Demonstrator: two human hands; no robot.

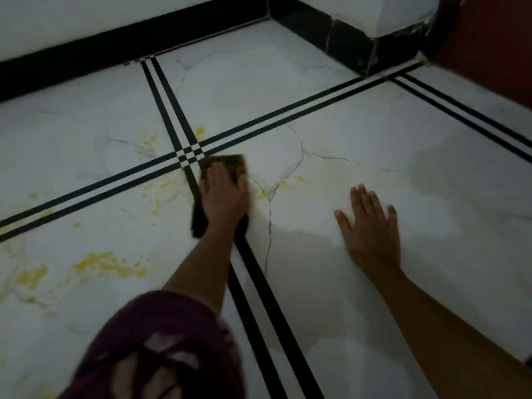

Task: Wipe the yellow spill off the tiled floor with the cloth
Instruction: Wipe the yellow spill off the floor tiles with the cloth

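Note:
My left hand [224, 197] presses flat on a dark brownish cloth [230, 164] lying on the white tiled floor [345, 125], just right of where the black double lines cross. Yellow spill [109, 264] lies in smears on the lower left tile, with smaller yellow streaks [198, 132] above the crossing and yellow specks [280, 185] right of the cloth. My right hand [370, 228] rests palm down with fingers spread on the tile to the right, holding nothing.
Black double stripes [259, 272] run between the tiles. A black skirting [86, 50] and white wall bound the floor at the back. A dark red surface [489, 38] stands at the far right corner. A maroon sleeve [161, 341] covers my left upper arm.

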